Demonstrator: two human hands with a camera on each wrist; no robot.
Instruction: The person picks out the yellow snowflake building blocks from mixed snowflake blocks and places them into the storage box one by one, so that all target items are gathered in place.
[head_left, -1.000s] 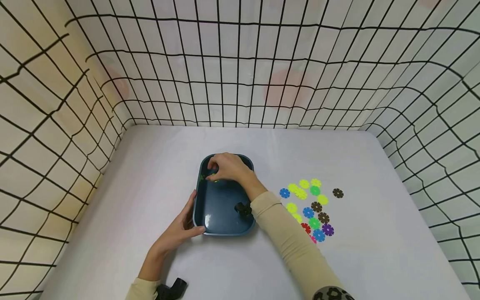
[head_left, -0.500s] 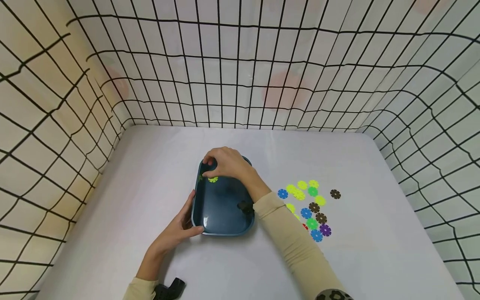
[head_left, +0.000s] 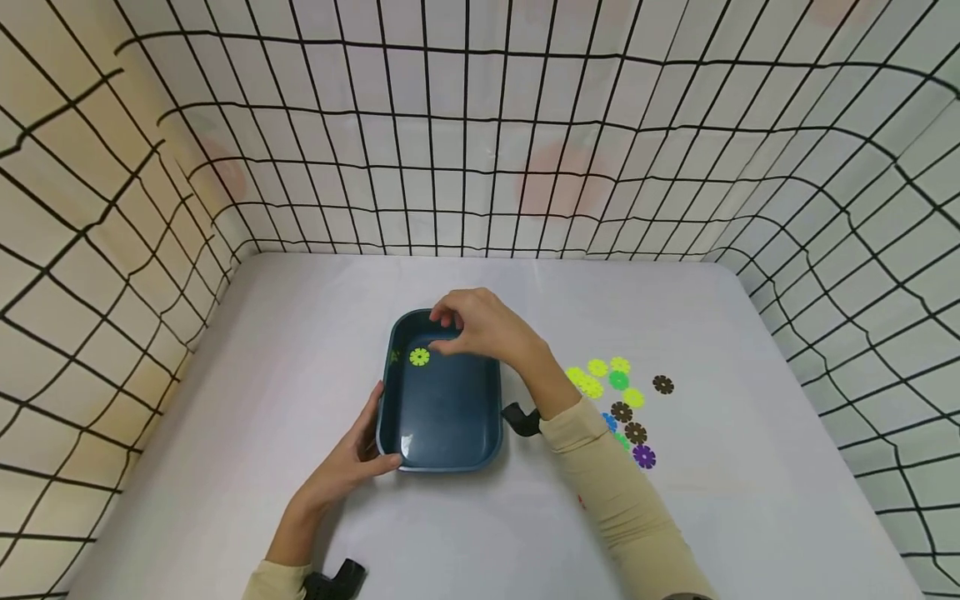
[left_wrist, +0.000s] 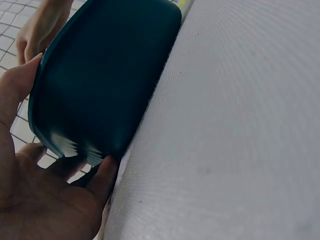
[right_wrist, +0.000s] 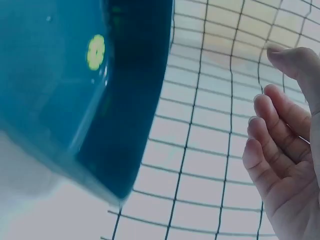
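A deep blue tray (head_left: 450, 417) with rounded corners stands on the white tabletop. In it, toward the far left, lies one yellow-green notched disc (head_left: 419, 357), like a snowflake-shaped building piece. My left hand (head_left: 351, 468) holds the tray at its near-left corner; in the left wrist view the thumb (left_wrist: 22, 80) meets the rim and the other fingers lie along the outer wall. Over the tray's far-right part hovers my right hand (head_left: 491, 329). Its fingers (right_wrist: 257, 152) are loosely bent, with nothing between them in the right wrist view.
Right of the tray lie several loose notched discs: yellow (head_left: 633, 397), green (head_left: 618, 380), brown (head_left: 663, 384), purple (head_left: 643, 456) and blue. The right sleeve (head_left: 622, 492) covers some. Black wire mesh (head_left: 480, 142) encloses the table's back and sides.
My right hand has let go of the yellow-green disc in the tray and moved right, leaving it uncovered. My left hand keeps its place on the tray.
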